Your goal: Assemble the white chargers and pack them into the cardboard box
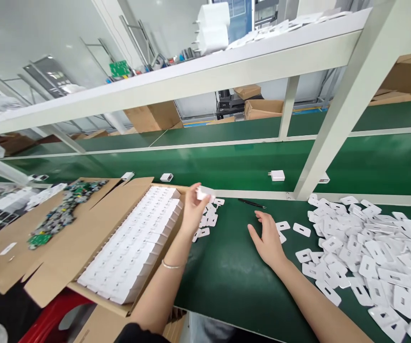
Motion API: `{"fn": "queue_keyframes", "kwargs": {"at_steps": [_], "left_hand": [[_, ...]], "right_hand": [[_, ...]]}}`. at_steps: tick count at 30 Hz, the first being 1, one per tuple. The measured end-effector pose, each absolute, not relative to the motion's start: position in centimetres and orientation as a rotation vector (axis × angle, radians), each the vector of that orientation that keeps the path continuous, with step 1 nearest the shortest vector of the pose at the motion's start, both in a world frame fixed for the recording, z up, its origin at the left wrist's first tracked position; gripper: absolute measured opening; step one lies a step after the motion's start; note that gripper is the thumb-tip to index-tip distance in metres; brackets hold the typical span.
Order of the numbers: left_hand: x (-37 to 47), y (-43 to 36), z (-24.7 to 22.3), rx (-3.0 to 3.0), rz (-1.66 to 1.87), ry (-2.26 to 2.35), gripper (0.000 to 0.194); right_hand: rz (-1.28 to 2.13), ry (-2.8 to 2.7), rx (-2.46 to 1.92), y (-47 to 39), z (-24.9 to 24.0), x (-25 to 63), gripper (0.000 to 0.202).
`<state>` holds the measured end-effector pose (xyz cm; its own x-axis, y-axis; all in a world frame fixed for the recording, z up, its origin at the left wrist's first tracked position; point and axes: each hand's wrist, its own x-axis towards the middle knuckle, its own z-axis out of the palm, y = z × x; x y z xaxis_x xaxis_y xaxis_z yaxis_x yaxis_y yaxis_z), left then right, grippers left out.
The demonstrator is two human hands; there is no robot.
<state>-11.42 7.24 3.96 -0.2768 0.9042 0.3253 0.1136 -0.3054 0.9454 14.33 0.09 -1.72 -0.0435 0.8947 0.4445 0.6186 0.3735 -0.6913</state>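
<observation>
Well, from where I stand the left hand [192, 212] has a small, smooth white piece [205, 192] pinched between thumb and fingers, held up just beyond the far right corner of an open cardboard carton [87, 233]. A thin, shiny bracelet [171, 266] circles that wrist. The right hand [267, 240] is loosely spread, thumb well apart from the fingers, with nothing I can see in its grasp; whether it touches the slick green tabletop [219, 286] I can't tell. Beside its fingertips lie a few flat white plates [301, 229], round-cornered, each pierced by a slot, and a slim black tool [252, 204] lies near. Over to the right spreads a heap of similar plates [376, 257], glossy and overlapping at every angle, while a smaller cluster [210, 219] sits close by the left hand. White, boxy pieces [134, 243] fill the carton in tight rows, and across its matte brown flaps straggles a knobbly strip of green and grey circuit boards [65, 207]. Behind the bench's pale metal edge, a white plug block [277, 176] with metal prongs lies on its side.
</observation>
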Motion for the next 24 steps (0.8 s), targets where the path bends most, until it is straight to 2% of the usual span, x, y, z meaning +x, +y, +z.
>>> {"fn": "queue_keyframes", "kwargs": {"at_steps": [3,6,11,19,24], "left_hand": [[-16.7,9.2,5.6,1.582,1.544,2.000,0.057],[-20.6,10.4,6.6,1.607,1.338,2.297,0.049],[-22.5,11.0,5.9,1.709,0.950,2.454,0.041],[-21.5,11.0,4.5,1.896,0.448,2.575,0.034],[-21.4,11.1,3.8,1.804,0.288,2.707,0.042]], "right_hand": [[0.269,-1.801,-1.406,0.1,-1.9,14.2,0.037],[0.087,-1.889,-1.529,-0.3,-1.8,14.1,0.034],[-0.082,-1.989,-1.704,-1.5,-2.0,14.0,0.038],[0.090,-2.072,-1.484,-1.7,-2.2,13.5,0.036],[-0.019,-2.066,-1.571,-1.8,-1.1,13.8,0.030]]}}
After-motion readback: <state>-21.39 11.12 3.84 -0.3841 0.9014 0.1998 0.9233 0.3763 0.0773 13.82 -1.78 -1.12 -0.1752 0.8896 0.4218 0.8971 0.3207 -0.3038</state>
